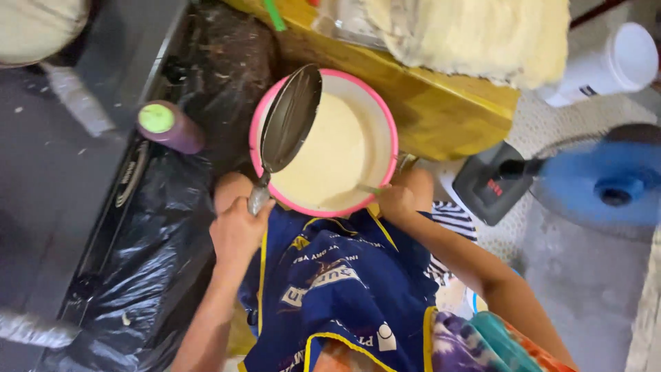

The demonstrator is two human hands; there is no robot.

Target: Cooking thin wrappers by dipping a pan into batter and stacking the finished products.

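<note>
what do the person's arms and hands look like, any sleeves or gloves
Both arms are bare from the wrist up as far as the picture shows, with no sleeves in view. The left hand and the right hand wear no gloves; no rings, watch or bracelets can be made out. Between the arms hangs a dark blue apron with yellow trim and pale printed lettering.

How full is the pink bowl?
Mostly full: pale batter fills the pink bowl to a little below the rim, leaving only a strip of white inner wall bare.
</note>
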